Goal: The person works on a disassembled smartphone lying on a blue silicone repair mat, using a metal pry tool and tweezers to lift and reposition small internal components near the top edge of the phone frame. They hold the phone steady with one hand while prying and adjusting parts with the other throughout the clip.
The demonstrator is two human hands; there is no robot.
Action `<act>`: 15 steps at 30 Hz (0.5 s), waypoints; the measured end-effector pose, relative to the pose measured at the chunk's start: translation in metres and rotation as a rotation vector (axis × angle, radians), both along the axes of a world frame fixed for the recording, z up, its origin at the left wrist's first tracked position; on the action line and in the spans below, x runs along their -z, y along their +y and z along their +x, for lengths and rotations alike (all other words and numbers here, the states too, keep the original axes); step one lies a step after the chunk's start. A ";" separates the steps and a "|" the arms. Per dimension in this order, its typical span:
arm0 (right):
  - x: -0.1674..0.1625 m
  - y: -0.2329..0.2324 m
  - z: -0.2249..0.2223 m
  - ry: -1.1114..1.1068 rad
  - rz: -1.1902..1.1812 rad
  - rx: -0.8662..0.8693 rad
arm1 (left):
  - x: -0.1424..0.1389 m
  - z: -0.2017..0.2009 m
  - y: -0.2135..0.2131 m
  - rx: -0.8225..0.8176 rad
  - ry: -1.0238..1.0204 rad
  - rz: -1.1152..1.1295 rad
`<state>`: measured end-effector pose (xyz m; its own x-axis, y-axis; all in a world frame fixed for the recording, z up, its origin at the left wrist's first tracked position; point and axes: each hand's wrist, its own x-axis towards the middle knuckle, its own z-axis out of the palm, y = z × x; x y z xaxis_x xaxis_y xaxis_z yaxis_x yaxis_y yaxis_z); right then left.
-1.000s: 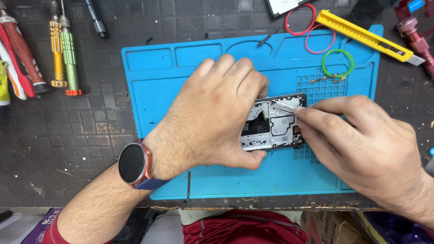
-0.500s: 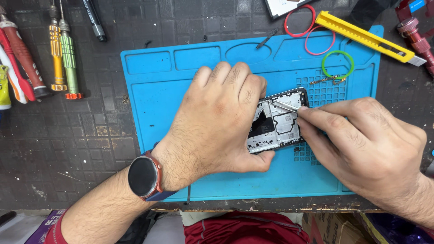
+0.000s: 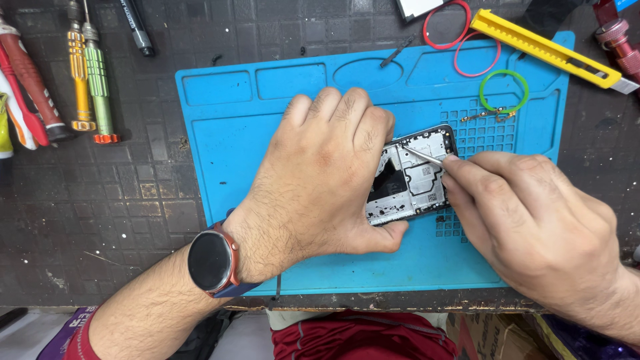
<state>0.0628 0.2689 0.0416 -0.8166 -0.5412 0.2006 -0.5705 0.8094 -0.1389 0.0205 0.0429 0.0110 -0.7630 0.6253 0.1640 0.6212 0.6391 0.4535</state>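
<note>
Dark, scuffed bench (image 3: 100,220) w/ grid pattern. Blue mat (image 3: 240,153) lies flat at centre-right, covering most of it. Left of mat: yellow driver (image 3: 80,80) & green driver (image 3: 99,83) side by side, red tools (image 3: 27,87) at far left edge. Black pen (image 3: 137,27) near top. Top right: yellow knife (image 3: 543,48) partly over mat corner, red band (image 3: 445,23) just beside it.

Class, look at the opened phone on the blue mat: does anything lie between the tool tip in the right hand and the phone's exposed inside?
Nothing visible does. The right hand holds thin tweezers whose tip already reaches the opened phone. The left hand covers only the phone's left part, on the blue mat.
</note>
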 end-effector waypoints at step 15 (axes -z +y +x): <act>0.001 0.004 0.004 0.025 0.129 -0.010 | 0.001 0.000 0.002 -0.007 0.006 -0.007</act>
<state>0.0672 0.2731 0.0408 -0.8069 -0.5716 0.1491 -0.5804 0.8141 -0.0200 0.0206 0.0453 0.0103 -0.7660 0.6215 0.1643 0.6198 0.6464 0.4449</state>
